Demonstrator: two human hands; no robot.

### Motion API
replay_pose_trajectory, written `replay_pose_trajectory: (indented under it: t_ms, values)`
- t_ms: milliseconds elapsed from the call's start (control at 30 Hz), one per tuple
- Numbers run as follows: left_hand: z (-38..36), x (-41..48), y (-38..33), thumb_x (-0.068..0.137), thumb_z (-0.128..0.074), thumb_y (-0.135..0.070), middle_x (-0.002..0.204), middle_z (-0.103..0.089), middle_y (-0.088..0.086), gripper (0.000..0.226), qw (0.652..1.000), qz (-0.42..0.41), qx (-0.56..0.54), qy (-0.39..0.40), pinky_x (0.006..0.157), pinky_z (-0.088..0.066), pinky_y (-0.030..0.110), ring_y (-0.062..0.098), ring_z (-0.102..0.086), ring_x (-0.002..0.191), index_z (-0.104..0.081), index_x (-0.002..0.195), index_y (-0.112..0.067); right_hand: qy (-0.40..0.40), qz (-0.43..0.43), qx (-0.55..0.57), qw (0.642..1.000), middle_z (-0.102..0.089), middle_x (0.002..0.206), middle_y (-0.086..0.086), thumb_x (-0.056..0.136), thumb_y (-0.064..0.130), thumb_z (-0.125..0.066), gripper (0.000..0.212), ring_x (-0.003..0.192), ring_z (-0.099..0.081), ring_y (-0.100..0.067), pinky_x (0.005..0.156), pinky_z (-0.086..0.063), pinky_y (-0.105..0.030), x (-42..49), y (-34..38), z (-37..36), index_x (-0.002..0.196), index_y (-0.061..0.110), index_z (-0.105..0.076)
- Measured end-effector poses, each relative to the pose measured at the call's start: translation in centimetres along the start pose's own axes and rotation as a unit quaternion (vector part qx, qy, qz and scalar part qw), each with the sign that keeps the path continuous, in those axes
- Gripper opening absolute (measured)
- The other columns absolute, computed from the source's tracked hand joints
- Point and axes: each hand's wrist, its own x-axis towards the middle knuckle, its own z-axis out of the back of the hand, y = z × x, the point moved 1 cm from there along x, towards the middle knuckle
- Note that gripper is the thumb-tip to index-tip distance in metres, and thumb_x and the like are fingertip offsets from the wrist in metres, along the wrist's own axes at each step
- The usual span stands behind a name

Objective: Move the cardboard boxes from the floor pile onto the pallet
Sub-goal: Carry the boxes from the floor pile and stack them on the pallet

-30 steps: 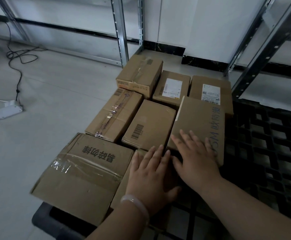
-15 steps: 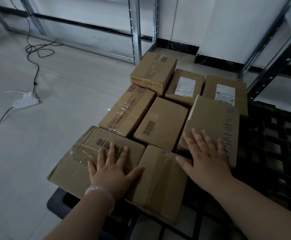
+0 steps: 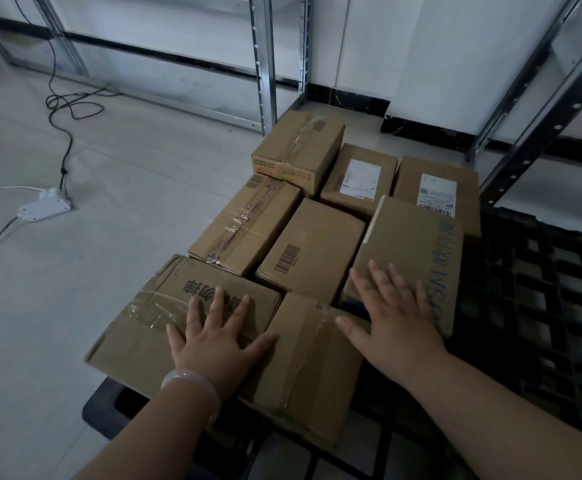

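Spreading your fingers flat, you are pressing your left hand [image 3: 215,341] on the taped box [image 3: 133,337], right hand [image 3: 398,315] on the blue-lettered box [image 3: 417,240].

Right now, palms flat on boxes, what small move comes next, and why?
Probably the left hand nudges the printed box inward to square it: it lies skewed at the pallet corner, while the right hand rests on the blue-lettered box.

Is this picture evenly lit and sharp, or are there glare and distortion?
Head view: dim; the black pallet loses detail; clear tape on the cardboard box under the left hand glints; the rack uprights lean outward, a wide-lens effect.
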Motion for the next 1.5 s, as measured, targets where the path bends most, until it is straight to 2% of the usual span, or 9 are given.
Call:
replay_pose_trajectory:
  t_ms: [167, 333, 533, 833, 933, 1000, 1167, 1367, 1500]
  values:
    - [0.5, -0.8, -1.0, 0.054, 0.007, -0.094, 0.161, 0.02, -0.013, 0.092, 0.997, -0.051, -0.042, -0.028, 0.117, 0.011, 0.056, 0.019, 0.018, 0.148, 0.018, 0.14, -0.061, -0.012, 0.106, 0.009, 0.994, 0.021, 0.163, 0.008, 0.087, 0.074, -0.01, 0.078, 0.147, 0.026, -0.013, 0.118, 0.019, -0.042, -0.8, 2.0, 0.6, 0.153, 0.042, 0.014]
    - [0.0, -0.9, -2.4, 0.052, 0.009, -0.097, 0.16, 0.019, -0.016, 0.074, 0.995, -0.097, -0.018, -0.009, 0.114, 0.015, 0.055, 0.016, 0.019, 0.148, 0.028, 0.12, -0.074, 0.047, 0.207, -0.03, 0.977, 0.025, 0.162, 0.008, 0.091, 0.073, -0.009, 0.074, 0.145, 0.032, -0.014, 0.116, 0.022, -0.048, -1.2, 4.1, -0.3, 0.153, 0.042, 0.014]
    - [-1.0, -0.6, -2.5, 0.053, 0.008, -0.099, 0.162, 0.013, -0.016, 0.074, 0.996, -0.084, -0.018, -0.024, 0.114, 0.017, 0.056, 0.014, 0.02, 0.147, 0.032, 0.118, -0.074, 0.066, 0.212, -0.059, 0.973, 0.024, 0.162, 0.008, 0.092, 0.074, -0.006, 0.072, 0.145, 0.031, -0.015, 0.111, 0.03, -0.046, -1.0, 3.8, -1.0, 0.152, 0.043, 0.017]
    - [0.1, -0.7, -1.9, 0.057, 0.001, -0.097, 0.162, 0.009, -0.015, 0.074, 0.996, -0.087, -0.023, -0.027, 0.114, 0.013, 0.055, 0.014, 0.013, 0.149, 0.034, 0.118, -0.072, 0.043, 0.199, -0.04, 0.978, 0.016, 0.164, 0.007, 0.082, 0.081, -0.002, 0.083, 0.147, 0.027, -0.013, 0.117, 0.019, -0.051, -1.1, 4.5, -0.6, 0.155, 0.042, 0.007]
    - [2.2, -2.0, -1.1, 0.057, 0.007, -0.095, 0.163, 0.007, -0.014, 0.084, 0.995, -0.078, -0.015, -0.053, 0.115, 0.011, 0.054, 0.015, 0.007, 0.149, 0.028, 0.131, -0.062, 0.046, 0.159, -0.016, 0.986, 0.018, 0.164, 0.008, 0.079, 0.084, -0.002, 0.086, 0.147, 0.028, -0.013, 0.116, 0.021, -0.05, -2.1, 5.6, 0.1, 0.153, 0.043, 0.013]
    - [4.4, -3.7, -0.2, 0.063, 0.0, -0.094, 0.163, 0.008, -0.013, 0.089, 0.996, -0.068, -0.011, -0.061, 0.116, 0.007, 0.054, 0.015, 0.006, 0.15, 0.021, 0.14, -0.057, 0.059, 0.135, 0.002, 0.989, 0.017, 0.164, 0.006, 0.078, 0.082, -0.007, 0.086, 0.147, 0.028, -0.013, 0.114, 0.024, -0.048, -3.6, 7.2, 1.2, 0.15, 0.044, 0.019]
    - [13.4, -10.2, 3.2, 0.067, -0.009, -0.09, 0.164, 0.007, -0.012, 0.09, 0.997, -0.026, 0.001, -0.075, 0.12, 0.004, 0.052, 0.015, 0.005, 0.15, 0.018, 0.145, -0.053, 0.087, 0.152, 0.039, 0.984, 0.017, 0.164, 0.005, 0.083, 0.076, -0.028, 0.087, 0.147, 0.027, -0.016, 0.11, 0.026, -0.047, -7.6, 13.6, 8.8, 0.15, 0.043, 0.016]
    - [30.5, -22.6, 7.3, 0.071, -0.014, -0.086, 0.164, 0.009, -0.01, 0.087, 0.995, 0.041, -0.005, -0.088, 0.121, 0.002, 0.05, 0.016, 0.006, 0.15, 0.018, 0.144, -0.053, 0.062, 0.255, 0.028, 0.964, 0.023, 0.162, 0.003, 0.088, 0.069, -0.037, 0.089, 0.148, 0.025, -0.018, 0.109, 0.027, -0.046, -12.8, 22.1, 27.2, 0.151, 0.04, 0.019]
    - [40.8, -33.9, 9.6, 0.067, -0.005, -0.09, 0.163, 0.01, -0.011, 0.084, 0.986, 0.101, -0.016, -0.132, 0.121, 0.002, 0.047, 0.015, 0.007, 0.15, 0.026, 0.138, -0.056, 0.081, 0.332, 0.026, 0.939, 0.036, 0.157, 0.01, 0.085, 0.073, -0.038, 0.092, 0.141, 0.039, -0.013, 0.106, 0.029, -0.044, -17.9, 27.5, 38.8, 0.144, 0.048, 0.028]
